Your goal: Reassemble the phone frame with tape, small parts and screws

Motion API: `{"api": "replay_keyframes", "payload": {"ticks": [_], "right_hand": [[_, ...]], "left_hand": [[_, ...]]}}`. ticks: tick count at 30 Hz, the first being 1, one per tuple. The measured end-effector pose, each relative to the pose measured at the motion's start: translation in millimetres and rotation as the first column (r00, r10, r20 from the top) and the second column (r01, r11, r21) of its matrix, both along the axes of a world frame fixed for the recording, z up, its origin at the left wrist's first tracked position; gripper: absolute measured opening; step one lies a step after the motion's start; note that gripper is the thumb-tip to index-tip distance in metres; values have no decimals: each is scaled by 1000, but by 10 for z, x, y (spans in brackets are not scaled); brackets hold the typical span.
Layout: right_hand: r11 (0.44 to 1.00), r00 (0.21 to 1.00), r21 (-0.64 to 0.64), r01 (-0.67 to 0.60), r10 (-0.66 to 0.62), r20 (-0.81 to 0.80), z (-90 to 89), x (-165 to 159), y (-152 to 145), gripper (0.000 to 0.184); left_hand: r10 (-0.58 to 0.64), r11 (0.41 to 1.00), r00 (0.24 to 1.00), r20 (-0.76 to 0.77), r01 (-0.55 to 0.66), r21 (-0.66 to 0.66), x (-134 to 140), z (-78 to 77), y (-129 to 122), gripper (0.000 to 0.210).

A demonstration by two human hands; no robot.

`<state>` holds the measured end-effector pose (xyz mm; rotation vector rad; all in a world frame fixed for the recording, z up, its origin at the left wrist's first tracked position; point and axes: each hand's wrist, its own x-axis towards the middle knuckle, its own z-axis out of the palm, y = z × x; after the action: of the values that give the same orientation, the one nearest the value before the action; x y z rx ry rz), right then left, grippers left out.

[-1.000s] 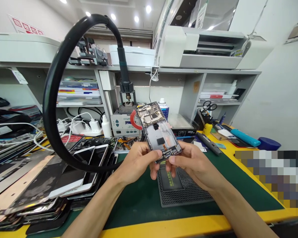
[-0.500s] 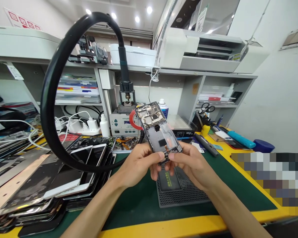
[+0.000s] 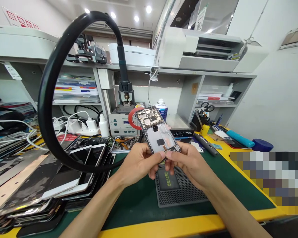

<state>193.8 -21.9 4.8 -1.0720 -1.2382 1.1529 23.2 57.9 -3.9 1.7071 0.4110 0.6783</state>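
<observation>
An opened phone (image 3: 161, 136) is held up in both hands, its circuit board bare at the top end and a grey frame below. My left hand (image 3: 141, 160) grips its lower left side, with the thumb on the bottom end. My right hand (image 3: 186, 158) grips the lower right corner, its thumb close to the left one. The remaining fingers curl underneath and are partly hidden by the phone. Beneath the hands lies a black perforated mat (image 3: 186, 191) with a smooth dark panel bearing green lettering.
Stacked phone screens and frames (image 3: 72, 178) fill the left side. A thick black hose (image 3: 43, 99) loops up in front of the shelf. Behind the phone stand a control unit (image 3: 124, 124) and a spray can (image 3: 162, 107). Scissors (image 3: 207, 107) and a turquoise tool (image 3: 240, 138) are at right.
The phone's top end has tipped down and away, so it looks shorter and flatter. Both hands keep their hold. The view has shifted slightly.
</observation>
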Motion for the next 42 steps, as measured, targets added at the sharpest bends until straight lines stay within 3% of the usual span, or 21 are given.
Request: {"api": "replay_keyframes", "payload": {"ticks": [20,26,32,42], "right_hand": [[999,999,-20,-32,31,-21,-1,17,2,25],[999,998,-7,-51,50,-29,14,26,-16,22],[993,987,25,-117,119,-111,-1,55,-28,22],[992,983,45,-116,122,-140,-33,88,-12,25]], "left_hand": [[46,998,999,-25,-47,-41,12,22,8,45],[-76,995,996,46,79,-68,-36,11,2,29],[-121,977,986,113,138,-162,-42,-25,34,22],[-129,970,985,118,150,-191,-28,-9,52,21]]}}
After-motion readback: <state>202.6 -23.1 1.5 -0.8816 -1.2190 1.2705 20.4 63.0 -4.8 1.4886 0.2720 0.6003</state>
